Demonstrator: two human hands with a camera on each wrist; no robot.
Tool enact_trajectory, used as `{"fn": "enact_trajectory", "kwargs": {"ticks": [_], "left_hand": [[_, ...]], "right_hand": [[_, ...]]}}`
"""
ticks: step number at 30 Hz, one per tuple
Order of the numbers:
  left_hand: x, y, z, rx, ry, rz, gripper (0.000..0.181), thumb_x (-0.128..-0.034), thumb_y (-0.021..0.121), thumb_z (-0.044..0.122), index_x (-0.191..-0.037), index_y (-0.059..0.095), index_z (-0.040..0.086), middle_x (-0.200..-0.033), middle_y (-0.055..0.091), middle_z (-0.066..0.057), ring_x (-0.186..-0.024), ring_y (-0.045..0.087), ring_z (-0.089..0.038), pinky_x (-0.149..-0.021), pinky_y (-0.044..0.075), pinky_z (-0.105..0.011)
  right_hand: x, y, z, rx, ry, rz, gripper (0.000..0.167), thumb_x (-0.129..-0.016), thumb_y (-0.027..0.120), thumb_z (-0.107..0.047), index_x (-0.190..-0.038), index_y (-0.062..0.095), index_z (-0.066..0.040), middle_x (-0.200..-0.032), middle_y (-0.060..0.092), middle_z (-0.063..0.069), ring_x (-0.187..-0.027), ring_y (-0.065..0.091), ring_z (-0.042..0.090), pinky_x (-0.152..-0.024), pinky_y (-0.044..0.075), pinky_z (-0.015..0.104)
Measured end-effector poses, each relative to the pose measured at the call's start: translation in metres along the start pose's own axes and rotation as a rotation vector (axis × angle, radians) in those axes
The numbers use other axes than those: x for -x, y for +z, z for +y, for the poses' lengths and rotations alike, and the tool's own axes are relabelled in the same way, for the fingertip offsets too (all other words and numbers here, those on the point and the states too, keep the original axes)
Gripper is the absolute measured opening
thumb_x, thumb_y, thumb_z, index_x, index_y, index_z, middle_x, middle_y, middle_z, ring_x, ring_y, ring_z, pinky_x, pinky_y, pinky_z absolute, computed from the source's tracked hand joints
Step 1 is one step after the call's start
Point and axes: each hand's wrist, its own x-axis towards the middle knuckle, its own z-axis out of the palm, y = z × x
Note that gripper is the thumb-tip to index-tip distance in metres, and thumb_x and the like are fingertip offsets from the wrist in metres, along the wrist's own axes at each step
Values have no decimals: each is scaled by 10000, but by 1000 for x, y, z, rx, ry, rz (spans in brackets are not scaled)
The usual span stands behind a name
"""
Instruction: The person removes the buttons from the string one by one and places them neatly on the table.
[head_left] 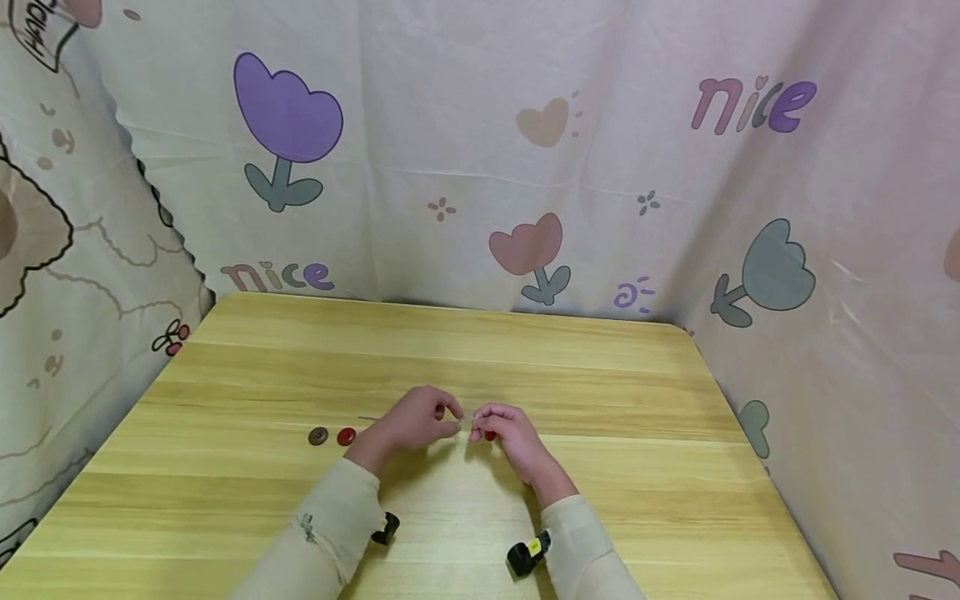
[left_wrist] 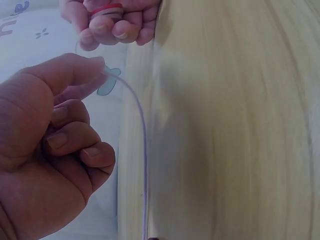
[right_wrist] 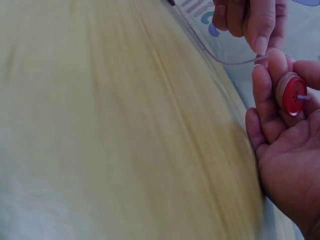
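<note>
Above the middle of the table my left hand (head_left: 420,417) pinches a thin pale lilac cord (left_wrist: 144,145) between thumb and forefinger, its other fingers curled. The cord hangs from that pinch in a long curve toward the tabletop. Facing it, close by, my right hand (head_left: 513,437) holds a red button (right_wrist: 294,95) against its curled fingers. Behind that button lies a brownish one, stacked flat against it. A short cord end pokes out of the red button's face. The cord between the two hands is partly hidden by fingertips.
A brown button (head_left: 318,436) and another red button (head_left: 347,436) lie on the wooden table (head_left: 600,367), left of my left hand. Printed cloth (head_left: 435,125) hangs behind the table and along its sides. A black device (head_left: 528,554) sits at my right wrist.
</note>
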Motion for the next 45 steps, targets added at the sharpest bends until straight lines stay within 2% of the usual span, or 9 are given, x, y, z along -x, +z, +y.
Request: {"fn": "enact_trajectory", "kwargs": {"ticks": [7,10,17,21,24,30,36,45], "left_hand": [[0,-1,1,-22,21,28,62,-948,678,122,-915,724,99,-598,403,50,-514,353,-93,-522,324,-263],[1,-5,3,-10,2,57,67,-960,669,128,-922,715,97,-618,421,38,-518,361,-100,-525,335,-272],[5,-13,6,11,4,104,74,-967,661,130,-923,703,88,-612,419,30,-507,362,-101,-519,340,-269],[7,-15,7,13,7,118,79,-969,657,126,-918,703,88,-596,414,35,-503,364,-103,-520,345,-273],[8,-16,7,12,9,122,78,-966,662,130,-903,701,105,-602,419,37,-510,370,-101,-525,351,-278],[8,-15,5,12,32,117,86,-955,672,118,-871,686,128,-613,406,42,-517,357,-91,-533,341,-278],[10,-13,6,13,26,98,79,-960,665,113,-886,691,103,-631,423,35,-532,365,-93,-537,347,-282],[12,-14,5,18,-2,99,87,-964,652,116,-893,692,86,-634,427,29,-528,365,-104,-545,350,-299]], "right_hand": [[0,-1,1,5,10,-25,189,-974,542,-99,-917,636,55,-797,677,76,-827,585,213,-829,427,373],[0,-2,2,11,0,-57,173,-982,552,-98,-942,636,48,-834,682,67,-864,619,222,-846,445,383],[1,-4,-1,11,-35,-179,197,-961,629,-50,-1093,635,96,-1068,692,169,-1026,655,324,-937,472,410],[0,-6,-1,67,-49,-233,266,-953,660,-49,-1195,661,58,-1214,653,212,-1110,621,376,-942,477,369],[0,-9,1,91,-48,-264,317,-949,655,-19,-1259,645,45,-1260,631,220,-1158,602,372,-938,486,346],[-2,-15,5,57,-35,-323,413,-916,639,97,-1325,593,62,-1311,601,216,-1206,581,347,-958,478,360],[-1,-15,5,33,10,-294,452,-895,603,148,-1334,590,40,-1237,661,151,-1134,636,296,-946,487,371],[-2,-10,5,32,22,-251,421,-947,620,56,-1361,543,76,-1145,692,174,-1068,667,310,-949,486,375]]}}
